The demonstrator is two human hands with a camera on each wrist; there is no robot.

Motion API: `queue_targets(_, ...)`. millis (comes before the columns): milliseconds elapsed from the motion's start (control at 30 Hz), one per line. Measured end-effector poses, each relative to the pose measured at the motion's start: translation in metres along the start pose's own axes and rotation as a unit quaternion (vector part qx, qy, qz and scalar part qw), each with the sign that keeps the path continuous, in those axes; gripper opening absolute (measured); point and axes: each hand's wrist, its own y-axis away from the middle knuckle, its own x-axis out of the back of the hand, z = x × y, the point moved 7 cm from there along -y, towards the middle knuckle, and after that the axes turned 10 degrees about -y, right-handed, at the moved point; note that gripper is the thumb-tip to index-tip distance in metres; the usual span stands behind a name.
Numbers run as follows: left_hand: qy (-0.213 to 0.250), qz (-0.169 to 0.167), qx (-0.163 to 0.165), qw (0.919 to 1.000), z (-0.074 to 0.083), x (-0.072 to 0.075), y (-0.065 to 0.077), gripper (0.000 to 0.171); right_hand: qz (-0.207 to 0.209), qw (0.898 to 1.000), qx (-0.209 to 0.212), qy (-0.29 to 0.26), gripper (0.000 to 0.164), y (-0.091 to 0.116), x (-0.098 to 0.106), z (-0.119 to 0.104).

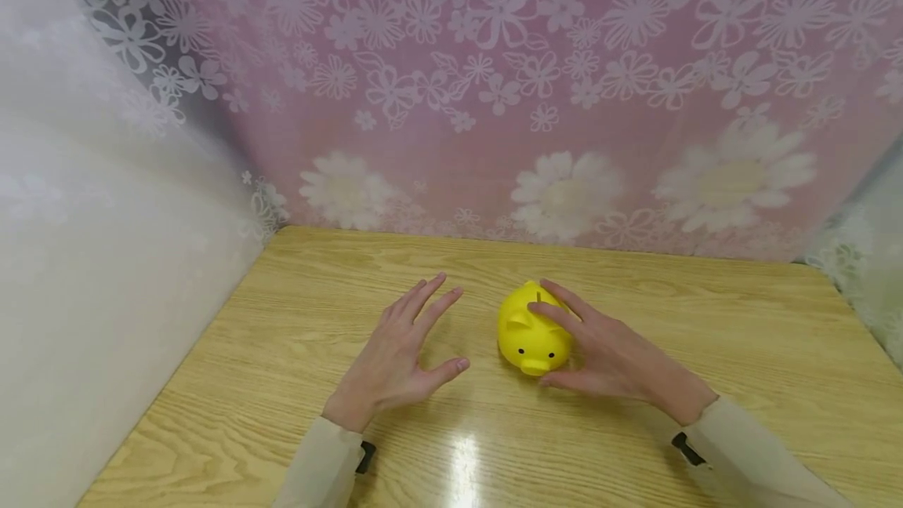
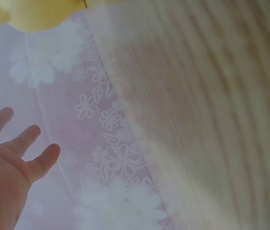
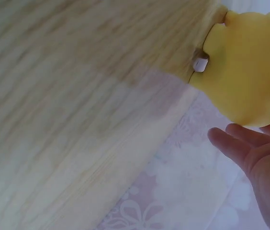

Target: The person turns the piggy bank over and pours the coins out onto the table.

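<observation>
A yellow piggy bank (image 1: pixel 525 335) stands on the wooden table, its snout and black eyes toward me and a dark slot on top. My right hand (image 1: pixel 610 355) holds it from the right side, thumb by the snout and fingers at the top and back. In the right wrist view, fingertips of the right hand (image 3: pixel 269 158) meet the round yellow body (image 3: pixel 250 67). To the left of the bank, my left hand (image 1: pixel 395 359) hovers apart from it with fingers spread. The left wrist view shows the left hand (image 2: pixel 5 167) holding nothing, with part of the bank (image 2: pixel 39 14) above.
The light wooden table (image 1: pixel 282 351) ends at a pink flowered curtain (image 1: pixel 451 139) behind. A whitish curtain (image 1: pixel 106 218) borders the left side, and another pale cloth (image 1: pixel 857 257) hangs at the right edge.
</observation>
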Motion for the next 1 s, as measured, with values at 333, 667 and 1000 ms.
queue_targets(333,0.011,0.013,-0.023,0.9996,0.009,0.001,-0.007,0.085,0.028,0.993,-0.035,-0.110,0.087,-0.012,0.004,0.004)
queue_targets(667,0.119,-0.102,0.009,0.9876,0.036,-0.022,-0.033,0.082,0.006,0.949,-0.172,-0.266,0.073,-0.012,0.001,0.020)
queue_targets(1000,0.145,-0.160,0.047,0.9753,0.036,-0.043,-0.039,0.077,0.025,0.936,-0.169,-0.309,0.088,0.000,0.002,0.022)
